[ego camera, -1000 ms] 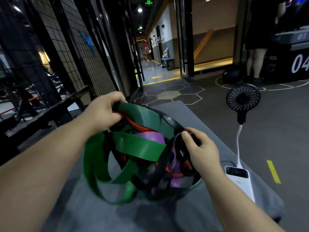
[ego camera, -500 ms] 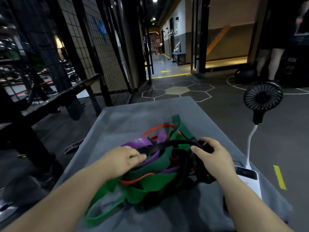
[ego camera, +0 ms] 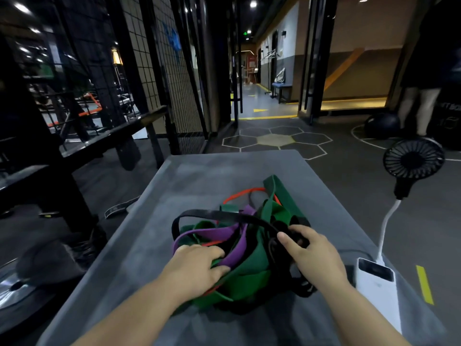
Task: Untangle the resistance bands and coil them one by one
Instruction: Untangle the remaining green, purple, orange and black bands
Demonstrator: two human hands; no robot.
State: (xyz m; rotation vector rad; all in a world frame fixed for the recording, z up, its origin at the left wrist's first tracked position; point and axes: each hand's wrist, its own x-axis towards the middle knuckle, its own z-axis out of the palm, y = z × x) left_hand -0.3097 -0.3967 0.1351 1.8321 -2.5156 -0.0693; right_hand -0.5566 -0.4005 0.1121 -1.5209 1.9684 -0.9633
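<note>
Bands [ego camera: 239, 245] lie knotted in one heap on the table [ego camera: 224, 171], toward its near edge. Right hand [ego camera: 309, 250], table's right side, grips the black band [ego camera: 224, 216]. Left hand [ego camera: 197, 265], nearer the table's left, rests on the green band [ego camera: 249, 278] and purple band [ego camera: 212, 232]; any pinch cannot be told. Rubber judged light, limp, stretchy, grippy: take the black band's free arch, draw slowly

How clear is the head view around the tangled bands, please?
Head view: dim light; the black band fades into shadow by the right hand; green band and purple band read clearly; little blur; the wide lens tilts the fence.
</note>
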